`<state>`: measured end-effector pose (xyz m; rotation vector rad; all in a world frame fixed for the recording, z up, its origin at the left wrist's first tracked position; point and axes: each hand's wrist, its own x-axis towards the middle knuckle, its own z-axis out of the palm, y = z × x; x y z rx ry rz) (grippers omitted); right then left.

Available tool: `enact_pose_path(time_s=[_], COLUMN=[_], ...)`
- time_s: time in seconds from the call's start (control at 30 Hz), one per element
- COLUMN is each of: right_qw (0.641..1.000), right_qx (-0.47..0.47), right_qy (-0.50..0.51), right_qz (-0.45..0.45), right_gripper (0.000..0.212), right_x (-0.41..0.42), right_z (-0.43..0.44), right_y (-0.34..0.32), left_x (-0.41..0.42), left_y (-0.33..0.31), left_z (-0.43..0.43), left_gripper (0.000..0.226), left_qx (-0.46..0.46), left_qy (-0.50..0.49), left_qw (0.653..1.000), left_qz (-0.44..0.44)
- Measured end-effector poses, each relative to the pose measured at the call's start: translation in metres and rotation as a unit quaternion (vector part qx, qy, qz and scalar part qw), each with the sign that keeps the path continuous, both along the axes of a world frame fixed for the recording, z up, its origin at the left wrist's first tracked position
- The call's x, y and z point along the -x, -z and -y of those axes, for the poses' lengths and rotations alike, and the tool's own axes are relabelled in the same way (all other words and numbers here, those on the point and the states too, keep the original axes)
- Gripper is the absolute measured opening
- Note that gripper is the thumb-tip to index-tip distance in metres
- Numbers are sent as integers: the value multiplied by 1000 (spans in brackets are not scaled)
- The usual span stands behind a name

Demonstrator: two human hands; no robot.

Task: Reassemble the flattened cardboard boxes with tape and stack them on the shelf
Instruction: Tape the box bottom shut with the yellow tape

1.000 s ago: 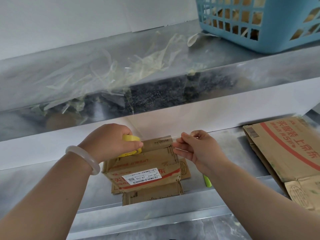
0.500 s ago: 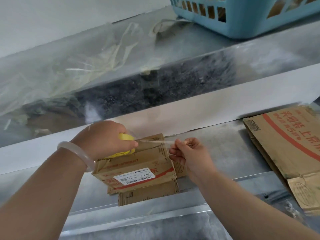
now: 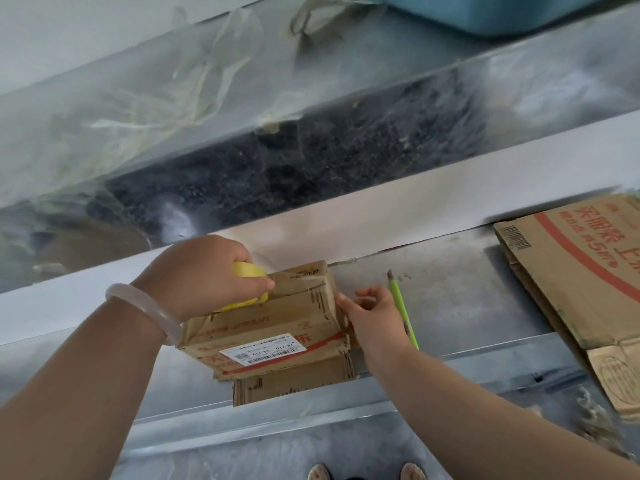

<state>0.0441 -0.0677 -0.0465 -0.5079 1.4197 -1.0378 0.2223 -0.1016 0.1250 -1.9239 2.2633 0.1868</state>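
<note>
Taping underway on the lower metal shelf (image 3: 450,306).

- Small cardboard box (image 3: 263,327), shipping label facing the camera, stood near the shelf's front edge. It sat on a flattened piece of cardboard (image 3: 294,386) that stuck out past that edge.
- Left hand (image 3: 204,271), pale bangle (image 3: 149,317) on its wrist, was clenched round a yellow tape roll (image 3: 249,285) held down on the box top at its left side.
- A strip of clear tape (image 3: 301,280) ran from the roll across the top seam to the box's right edge.
- Right hand (image 3: 374,317) was against the box's right end: thumb pressed at the corner, other fingers loosely bent, nothing visibly pinched. Likely smoothing the tape end down the side.
- A green cutter (image 3: 401,313) lay on the shelf just right of that hand, not in use.
- A large flattened carton (image 3: 581,278) lay at the shelf's right end, overhanging the front edge, untouched.
- On the upper shelf were crumpled tape scraps (image 3: 194,98) and the base of a blue basket (image 3: 502,12).

Progress, as judged: this box was squared up and its top seam half sealed. The strip was not yet cut from the roll. At least two flat pieces remained to be built. No stack of finished boxes was visible, so most of the task lay ahead.
</note>
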Motion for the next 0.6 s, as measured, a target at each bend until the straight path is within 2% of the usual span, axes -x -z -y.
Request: enact_pose_path(time_s=[0.1, 0.3, 0.37, 0.43, 0.53, 0.6], right_qw=[999, 998, 996, 990, 957, 949], right_qx=[-33, -46, -5, 89, 229, 247], right_qy=[6, -44, -42, -23, -82, -105], right_qz=[10, -25, -79, -110, -156, -166], right_gripper=[35, 35, 30, 29, 52, 58], right_x=[-3, 2, 1, -2, 0, 3], right_z=[-4, -3, -6, -9, -9, -4], right_y=[12, 19, 11, -3, -27, -36], left_x=[-1, -4, -8, -11, -12, -10], left_y=[2, 2, 2, 1, 0, 1], left_z=[-3, -3, -4, -5, -5, -5], left_gripper=[33, 34, 33, 35, 36, 37], left_qx=[6, 7, 0, -6, -8, -9], left_qy=[-1, -2, -14, -22, -16, -5], left_qw=[1000, 1000, 999, 998, 998, 999], left_qz=[-11, -20, -40, -56, -53, -43])
